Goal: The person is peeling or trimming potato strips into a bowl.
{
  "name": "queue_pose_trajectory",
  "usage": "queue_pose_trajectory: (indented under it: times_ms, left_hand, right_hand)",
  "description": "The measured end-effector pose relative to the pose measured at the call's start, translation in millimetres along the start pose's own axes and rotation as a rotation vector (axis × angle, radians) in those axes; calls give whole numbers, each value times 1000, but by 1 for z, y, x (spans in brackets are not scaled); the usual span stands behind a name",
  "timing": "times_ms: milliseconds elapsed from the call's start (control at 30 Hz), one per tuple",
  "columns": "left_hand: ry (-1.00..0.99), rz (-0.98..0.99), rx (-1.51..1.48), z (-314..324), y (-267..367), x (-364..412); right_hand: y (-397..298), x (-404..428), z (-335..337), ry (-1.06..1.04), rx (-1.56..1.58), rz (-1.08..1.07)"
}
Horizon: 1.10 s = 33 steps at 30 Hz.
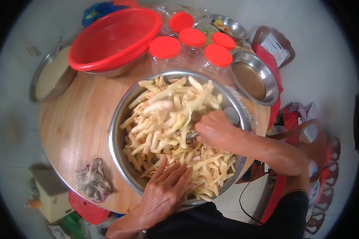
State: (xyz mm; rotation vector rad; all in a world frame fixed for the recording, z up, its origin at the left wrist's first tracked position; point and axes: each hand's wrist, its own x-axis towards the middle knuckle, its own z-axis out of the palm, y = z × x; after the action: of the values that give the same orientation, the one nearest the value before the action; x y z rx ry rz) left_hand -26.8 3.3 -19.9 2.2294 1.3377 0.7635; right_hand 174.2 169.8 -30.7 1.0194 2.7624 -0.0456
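Note:
A wide stainless steel basin [117,161] is in front of me, heaped with pale yellow chicken feet [164,116]. Whole-looking feet pile up at the far side, while thinner strip-like pieces [209,170] lie nearer me at the right. My left hand [166,188] reaches over the near rim, palm down, its fingers apart and resting on the pieces. Inside the basin, my right hand [214,128] is curled around a metal utensil [192,136], mostly hidden by the hand and the feet. A small round metal piece [232,115] shows by the right inner wall.
On the round wooden table [74,125] stand a red plastic basket [116,38], clear jars with red lids [165,47], a steel bowl of pale liquid [52,73] and another of brown liquid [248,80]. A crumpled cloth [95,180] lies at the left edge.

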Motion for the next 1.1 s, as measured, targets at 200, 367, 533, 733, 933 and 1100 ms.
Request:
queue_pose_trajectory:
  times_ms: [200, 367, 533, 733, 933, 1100]
  left_hand:
    - [-5, -8, 4, -3, 0, -2]
    - [10, -6, -46, -2, -2, -3]
    - [133, -81, -140, -16, 5, 7]
    - [78, -576, -1430, -20, 12, 16]
    - [-8, -695, -1389, -8, 10, 18]
    - [141, -550, -1568, -8, 21, 21]
  right_hand:
    - [39, -14, -35, -72, 76, 4]
    - [60, -48, -64, -18, 407, 27]
    - [52, -73, -71, 181, 481, 16]
    - [-13, -86, -81, 415, 293, -250]
    - [-26, -101, -95, 311, 371, -208]
    - [-38, -118, -97, 250, 561, -91]
